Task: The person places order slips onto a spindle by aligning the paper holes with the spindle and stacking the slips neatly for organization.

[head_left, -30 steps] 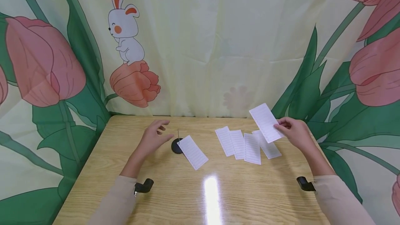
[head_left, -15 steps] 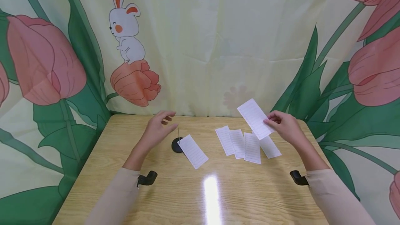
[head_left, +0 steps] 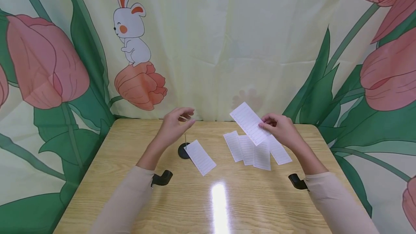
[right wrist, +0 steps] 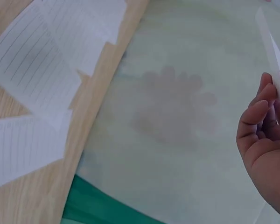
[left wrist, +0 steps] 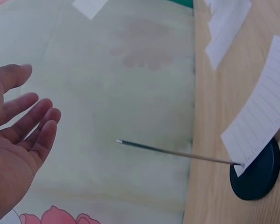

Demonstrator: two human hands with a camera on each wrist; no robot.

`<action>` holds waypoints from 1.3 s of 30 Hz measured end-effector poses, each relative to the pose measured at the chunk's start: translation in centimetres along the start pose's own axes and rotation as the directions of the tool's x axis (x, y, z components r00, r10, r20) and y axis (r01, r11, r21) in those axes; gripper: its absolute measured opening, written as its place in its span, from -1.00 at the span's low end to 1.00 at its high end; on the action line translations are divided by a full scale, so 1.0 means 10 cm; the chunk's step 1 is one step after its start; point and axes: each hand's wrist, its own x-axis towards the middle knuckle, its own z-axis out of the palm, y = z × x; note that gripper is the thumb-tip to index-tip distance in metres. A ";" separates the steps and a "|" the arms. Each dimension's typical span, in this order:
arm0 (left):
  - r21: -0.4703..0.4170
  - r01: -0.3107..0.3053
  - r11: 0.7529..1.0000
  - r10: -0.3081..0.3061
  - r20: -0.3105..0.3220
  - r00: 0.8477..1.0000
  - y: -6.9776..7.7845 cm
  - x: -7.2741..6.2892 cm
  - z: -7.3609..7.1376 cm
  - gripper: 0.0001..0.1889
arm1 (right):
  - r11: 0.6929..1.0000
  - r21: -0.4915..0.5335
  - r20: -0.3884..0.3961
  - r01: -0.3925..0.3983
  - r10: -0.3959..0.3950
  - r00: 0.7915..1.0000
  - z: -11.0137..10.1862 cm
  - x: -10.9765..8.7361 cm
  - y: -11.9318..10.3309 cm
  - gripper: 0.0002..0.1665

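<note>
My right hand (head_left: 281, 129) pinches a white lined paper slip (head_left: 246, 121) by its edge, between thumb and fingers. The slip is raised over the loose slips; the right wrist view catches this held slip (right wrist: 269, 51) nearly edge-on. To the left, a bill spike has a round black base (head_left: 182, 151) and a thin upright rod (left wrist: 177, 153). One lined slip (head_left: 201, 159) is pierced near its corner by the rod and lies low against the base. My left hand (head_left: 172, 127), holding nothing, hovers beside the rod's tip with its fingers loosely bent.
Several overlapping lined slips (head_left: 261, 159) lie fanned out on the wooden table (head_left: 156, 205), right of the spike. Behind the table's far edge hangs a curtain (head_left: 201, 46) printed with tulips and a rabbit. Each wrist wears a black camera mount (head_left: 162, 178).
My right hand has carried its slip leftward over the fanned slips. My left hand has moved right and slightly up, closer to the rod's tip. The slips on the table stay put.
</note>
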 end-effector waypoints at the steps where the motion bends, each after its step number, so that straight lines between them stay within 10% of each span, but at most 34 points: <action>1: -0.006 -0.002 1.000 0.002 0.004 1.000 0.01 0.01 0.01 -0.62 | 1.000 0.010 0.005 0.005 -0.005 1.000 0.02 0.01 -0.02 -0.74; 39: -0.082 0.077 0.994 -0.075 0.032 0.997 0.01 0.09 0.27 -0.91 | 0.972 0.213 0.066 0.097 -0.113 0.991 0.73 0.08 -0.53 -0.85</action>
